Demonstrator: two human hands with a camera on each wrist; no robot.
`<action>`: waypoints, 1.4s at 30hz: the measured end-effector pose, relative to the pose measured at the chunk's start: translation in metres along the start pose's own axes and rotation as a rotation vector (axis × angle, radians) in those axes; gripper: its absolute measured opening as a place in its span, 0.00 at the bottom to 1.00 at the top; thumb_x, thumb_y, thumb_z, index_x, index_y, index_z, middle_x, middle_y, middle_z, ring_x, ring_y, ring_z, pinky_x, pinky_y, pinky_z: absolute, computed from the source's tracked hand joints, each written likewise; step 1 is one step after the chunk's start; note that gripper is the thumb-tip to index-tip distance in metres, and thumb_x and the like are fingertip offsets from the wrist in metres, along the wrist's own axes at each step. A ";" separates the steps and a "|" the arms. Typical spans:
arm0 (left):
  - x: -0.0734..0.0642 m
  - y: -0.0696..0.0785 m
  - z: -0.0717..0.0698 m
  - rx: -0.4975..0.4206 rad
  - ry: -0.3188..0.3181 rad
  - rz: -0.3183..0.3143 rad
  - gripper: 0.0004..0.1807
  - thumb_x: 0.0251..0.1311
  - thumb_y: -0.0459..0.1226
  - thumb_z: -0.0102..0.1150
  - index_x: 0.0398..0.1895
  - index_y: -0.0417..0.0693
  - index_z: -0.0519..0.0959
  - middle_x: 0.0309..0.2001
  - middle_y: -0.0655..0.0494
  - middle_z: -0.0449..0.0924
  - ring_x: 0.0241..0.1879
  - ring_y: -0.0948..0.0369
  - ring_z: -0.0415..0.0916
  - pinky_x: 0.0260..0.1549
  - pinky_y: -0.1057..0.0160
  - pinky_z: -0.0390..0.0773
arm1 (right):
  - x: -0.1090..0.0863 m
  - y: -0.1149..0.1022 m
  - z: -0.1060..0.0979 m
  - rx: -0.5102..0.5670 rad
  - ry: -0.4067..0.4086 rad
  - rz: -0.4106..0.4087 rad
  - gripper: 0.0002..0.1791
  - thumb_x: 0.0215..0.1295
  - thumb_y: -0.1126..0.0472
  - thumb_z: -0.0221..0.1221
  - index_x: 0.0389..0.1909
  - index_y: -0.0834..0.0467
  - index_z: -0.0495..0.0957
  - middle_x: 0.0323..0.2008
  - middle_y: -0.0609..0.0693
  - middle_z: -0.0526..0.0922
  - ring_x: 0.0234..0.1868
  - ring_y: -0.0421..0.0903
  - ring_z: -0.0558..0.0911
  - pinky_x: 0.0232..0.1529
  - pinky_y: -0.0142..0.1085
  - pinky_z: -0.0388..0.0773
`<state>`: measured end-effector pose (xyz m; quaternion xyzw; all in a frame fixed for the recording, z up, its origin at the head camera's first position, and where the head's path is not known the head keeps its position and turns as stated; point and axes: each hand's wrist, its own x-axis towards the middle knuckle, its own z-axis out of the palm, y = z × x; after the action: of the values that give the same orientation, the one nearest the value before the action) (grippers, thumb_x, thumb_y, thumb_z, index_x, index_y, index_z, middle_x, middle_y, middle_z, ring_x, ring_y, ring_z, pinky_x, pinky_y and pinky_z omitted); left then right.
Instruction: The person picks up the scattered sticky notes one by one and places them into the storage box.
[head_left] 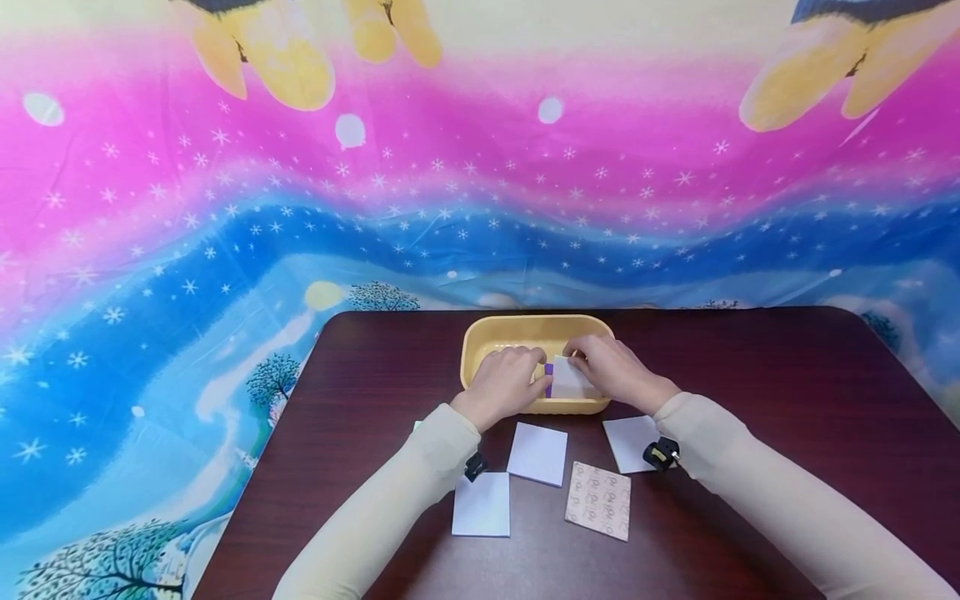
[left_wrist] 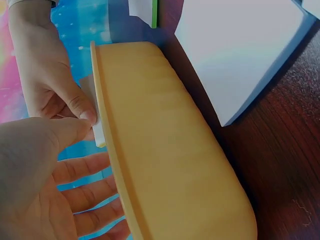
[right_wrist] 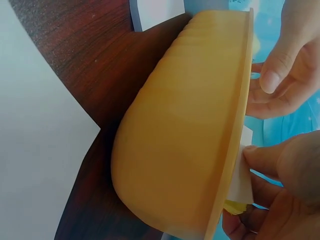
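White square card (head_left: pixel 573 382) at the near right of the yellow bin (head_left: pixel 566 407), part of it above the rim; right hand (head_left: pixel 613 368) pinches its edge; left hand (head_left: pixel 504 382) just left, fingers loosely spread, holding nothing. Judged light, fairly stiff, corners bendable; best held by opposite edges

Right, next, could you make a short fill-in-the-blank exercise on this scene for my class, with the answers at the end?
1. In the head view, the plastic tub is coloured ____.
2. The white square at the tub is pinched by the person's ____ hand.
3. Exactly ____ of the squares lying on the table clearly shows a repeated printed pattern.

Missing words: yellow; right; one.
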<state>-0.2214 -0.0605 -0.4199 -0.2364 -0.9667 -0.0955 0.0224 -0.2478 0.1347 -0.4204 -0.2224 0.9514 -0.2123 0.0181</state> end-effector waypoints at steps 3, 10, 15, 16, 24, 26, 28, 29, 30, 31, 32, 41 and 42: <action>0.001 -0.002 0.002 -0.007 -0.015 -0.008 0.20 0.71 0.52 0.57 0.56 0.51 0.81 0.46 0.56 0.87 0.44 0.57 0.84 0.43 0.58 0.82 | 0.001 0.001 0.000 -0.001 -0.007 0.007 0.10 0.71 0.68 0.58 0.48 0.63 0.85 0.48 0.60 0.87 0.36 0.47 0.80 0.38 0.42 0.80; 0.002 -0.006 0.005 -0.013 -0.038 -0.027 0.19 0.71 0.50 0.57 0.56 0.51 0.81 0.46 0.55 0.87 0.45 0.56 0.85 0.42 0.56 0.82 | 0.004 0.003 0.001 0.031 -0.043 0.041 0.14 0.72 0.61 0.59 0.52 0.63 0.83 0.45 0.58 0.88 0.29 0.44 0.79 0.31 0.36 0.75; 0.003 -0.007 0.006 -0.012 -0.045 -0.036 0.19 0.71 0.50 0.57 0.57 0.50 0.81 0.46 0.54 0.87 0.44 0.56 0.84 0.41 0.56 0.82 | 0.005 0.004 0.003 0.032 -0.046 0.036 0.19 0.73 0.56 0.59 0.56 0.64 0.82 0.46 0.58 0.88 0.28 0.42 0.78 0.35 0.39 0.79; 0.003 -0.007 0.006 -0.012 -0.048 -0.039 0.19 0.71 0.50 0.57 0.57 0.50 0.80 0.46 0.54 0.87 0.44 0.56 0.84 0.41 0.56 0.82 | 0.005 0.004 0.003 0.030 -0.042 0.031 0.19 0.73 0.56 0.59 0.56 0.64 0.82 0.47 0.59 0.88 0.29 0.42 0.79 0.38 0.41 0.80; 0.002 -0.007 0.004 -0.015 -0.057 -0.053 0.20 0.71 0.50 0.56 0.58 0.51 0.80 0.47 0.54 0.87 0.46 0.56 0.84 0.43 0.56 0.82 | 0.005 0.002 0.004 0.012 -0.027 0.013 0.19 0.73 0.55 0.58 0.56 0.64 0.82 0.53 0.60 0.86 0.39 0.48 0.85 0.46 0.48 0.81; 0.002 -0.008 0.004 -0.016 -0.056 -0.052 0.20 0.71 0.50 0.56 0.58 0.51 0.80 0.47 0.54 0.87 0.45 0.57 0.84 0.43 0.56 0.82 | 0.005 0.001 0.004 0.004 -0.015 0.015 0.19 0.73 0.54 0.58 0.55 0.63 0.83 0.53 0.60 0.86 0.47 0.52 0.86 0.50 0.51 0.81; 0.002 -0.008 0.004 -0.019 -0.057 -0.053 0.20 0.72 0.51 0.56 0.59 0.51 0.80 0.48 0.55 0.87 0.45 0.57 0.84 0.43 0.57 0.82 | 0.005 0.001 0.004 -0.007 0.001 0.011 0.18 0.73 0.54 0.59 0.53 0.62 0.83 0.52 0.59 0.87 0.53 0.55 0.85 0.53 0.52 0.81; 0.002 -0.008 0.004 -0.020 -0.057 -0.054 0.20 0.72 0.51 0.56 0.59 0.51 0.79 0.48 0.55 0.87 0.46 0.57 0.84 0.43 0.57 0.82 | 0.004 0.000 0.004 -0.005 0.007 0.009 0.18 0.72 0.54 0.59 0.53 0.62 0.84 0.51 0.59 0.87 0.52 0.55 0.86 0.52 0.52 0.81; 0.002 -0.009 0.004 -0.021 -0.059 -0.055 0.20 0.72 0.51 0.56 0.59 0.51 0.79 0.48 0.55 0.87 0.46 0.57 0.84 0.43 0.57 0.82 | 0.004 0.000 0.003 -0.003 0.012 0.007 0.17 0.72 0.55 0.59 0.52 0.62 0.84 0.50 0.58 0.88 0.52 0.55 0.86 0.52 0.52 0.81; 0.002 -0.009 0.004 -0.022 -0.058 -0.056 0.20 0.72 0.51 0.56 0.59 0.51 0.79 0.49 0.55 0.86 0.47 0.57 0.84 0.44 0.57 0.82 | 0.004 0.000 0.003 -0.003 0.017 0.006 0.17 0.72 0.54 0.59 0.52 0.62 0.84 0.50 0.58 0.88 0.51 0.54 0.86 0.51 0.52 0.81; 0.002 -0.009 0.004 -0.023 -0.058 -0.056 0.20 0.72 0.51 0.55 0.59 0.51 0.79 0.50 0.55 0.86 0.47 0.57 0.84 0.45 0.57 0.82 | 0.004 -0.001 0.003 -0.004 0.021 0.004 0.17 0.72 0.54 0.59 0.51 0.62 0.84 0.49 0.58 0.88 0.51 0.54 0.86 0.51 0.52 0.81; 0.001 -0.008 -0.001 -0.028 -0.048 -0.056 0.22 0.72 0.51 0.56 0.61 0.50 0.79 0.52 0.54 0.86 0.49 0.56 0.84 0.48 0.55 0.82 | 0.001 -0.004 0.001 0.000 0.034 0.004 0.18 0.72 0.53 0.60 0.52 0.62 0.84 0.50 0.58 0.88 0.51 0.54 0.86 0.51 0.52 0.82; 0.001 -0.007 -0.001 -0.028 -0.047 -0.057 0.22 0.72 0.51 0.56 0.61 0.50 0.79 0.52 0.54 0.86 0.49 0.56 0.84 0.48 0.55 0.82 | 0.000 -0.004 0.000 0.002 0.036 0.003 0.18 0.72 0.53 0.60 0.53 0.62 0.84 0.50 0.58 0.88 0.52 0.54 0.86 0.51 0.52 0.82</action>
<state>-0.2257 -0.0668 -0.4201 -0.2114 -0.9718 -0.1043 -0.0065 -0.2460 0.1311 -0.4187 -0.2171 0.9517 -0.2170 0.0017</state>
